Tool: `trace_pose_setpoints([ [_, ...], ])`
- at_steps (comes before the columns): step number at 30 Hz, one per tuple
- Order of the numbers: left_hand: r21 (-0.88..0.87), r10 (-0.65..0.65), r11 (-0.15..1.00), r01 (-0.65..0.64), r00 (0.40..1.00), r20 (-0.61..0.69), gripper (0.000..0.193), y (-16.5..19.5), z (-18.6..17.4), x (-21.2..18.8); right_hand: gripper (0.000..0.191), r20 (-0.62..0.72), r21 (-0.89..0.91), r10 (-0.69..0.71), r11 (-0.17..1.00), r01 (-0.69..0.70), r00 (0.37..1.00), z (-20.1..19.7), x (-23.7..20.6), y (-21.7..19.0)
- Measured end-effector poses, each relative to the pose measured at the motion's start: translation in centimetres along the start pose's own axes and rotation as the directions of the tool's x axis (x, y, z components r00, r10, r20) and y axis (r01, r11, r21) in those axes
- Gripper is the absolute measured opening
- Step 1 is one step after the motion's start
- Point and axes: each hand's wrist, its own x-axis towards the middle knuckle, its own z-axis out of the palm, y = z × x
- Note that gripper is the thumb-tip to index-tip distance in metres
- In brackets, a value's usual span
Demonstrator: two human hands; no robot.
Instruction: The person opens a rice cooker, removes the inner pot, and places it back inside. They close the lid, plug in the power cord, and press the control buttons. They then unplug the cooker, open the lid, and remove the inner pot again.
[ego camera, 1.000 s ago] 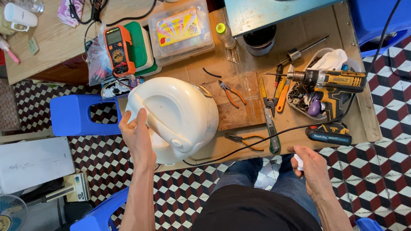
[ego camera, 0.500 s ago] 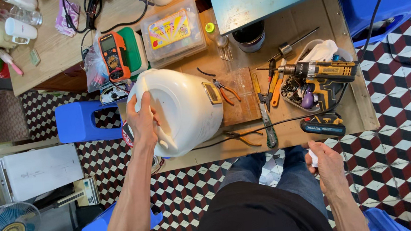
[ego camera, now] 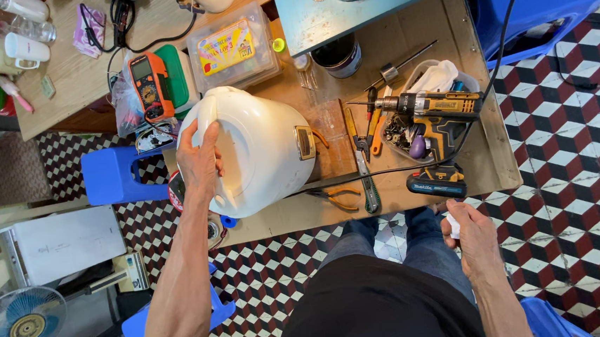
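Observation:
A white rice cooker body (ego camera: 263,146) lies on its side on the low wooden bench (ego camera: 404,45). My left hand (ego camera: 199,158) grips its left end, fingers curled over the rim. My right hand (ego camera: 475,237) is below the bench's front edge, near my knee, closed on a small white piece (ego camera: 453,227) that I cannot make out. A yellow and black cordless drill (ego camera: 431,113) lies on the bench just above that hand, and pliers (ego camera: 337,195) with a black cable lie in front of the cooker.
An orange multimeter (ego camera: 148,84), a clear plastic parts box (ego camera: 232,48) and a dark cup (ego camera: 340,54) sit behind the cooker. A blue stool (ego camera: 112,176) stands left, a blue metal box (ego camera: 373,1) at the back, a fan (ego camera: 17,329) and white casing (ego camera: 62,243) on the floor.
The cooker has been turned from lid-up to lying on its side under my left hand. My right hand has moved a little to the right, still closed on the white piece.

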Motion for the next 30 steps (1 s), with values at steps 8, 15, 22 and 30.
trace_pose_setpoints([
  [8,0.407,0.209,0.899,-0.163,0.975,-0.071,0.054,-0.9,0.9,-1.0,0.037,0.077,-0.126,0.062,0.991,-0.052,0.995,-4.4,1.4,-4.9],
  [15,0.557,0.459,0.778,-0.292,0.868,-0.186,0.052,-2.6,2.7,-1.3,0.037,0.13,-0.237,0.058,0.971,-0.026,0.99,-6.1,4.1,-7.7],
  [22,0.633,0.394,0.754,-0.173,0.891,-0.227,0.053,-1.5,3.1,-1.5,0.036,0.244,-0.267,0.089,0.963,-0.022,0.966,-3.3,5.0,-8.7],
  [30,0.664,0.425,0.734,-0.143,0.859,-0.286,0.051,-1.5,4.1,-1.3,0.03,0.389,-0.188,0.079,0.982,-0.005,0.918,-2.6,8.4,-11.2],
])
